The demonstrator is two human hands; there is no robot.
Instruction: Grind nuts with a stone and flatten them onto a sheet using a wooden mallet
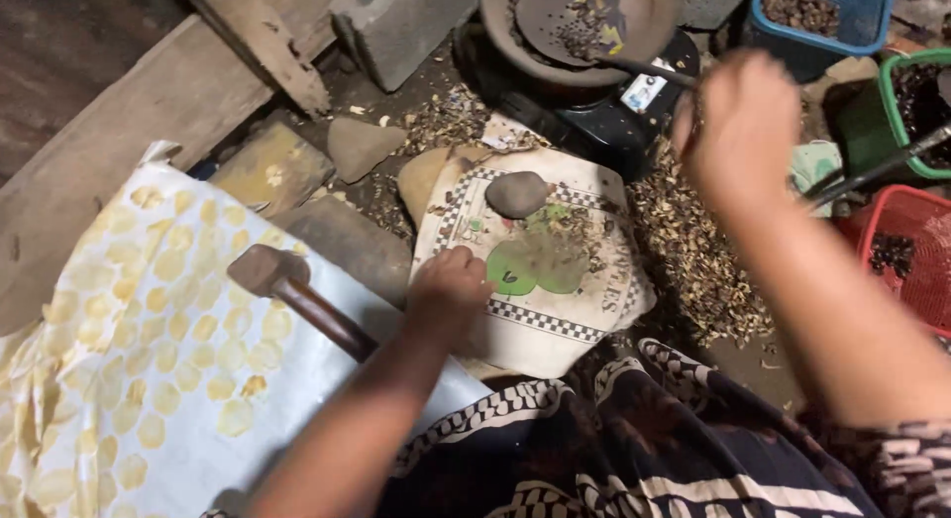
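Left hand [448, 288] closed round wooden hammer [297, 298] handle beside cloth [555, 310]; heavy, rigid. Right hand [743, 122] grips spatula [584, 28] handle.

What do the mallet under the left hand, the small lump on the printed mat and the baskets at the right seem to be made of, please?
Mallet: probably wood, brown, smooth and slightly glossy.
Lump: stone by its look, grey, matte, rounded.
Printed mat: seems cloth or card; its edges curl.
Red basket and blue basket: likely plastic, bright moulded mesh.
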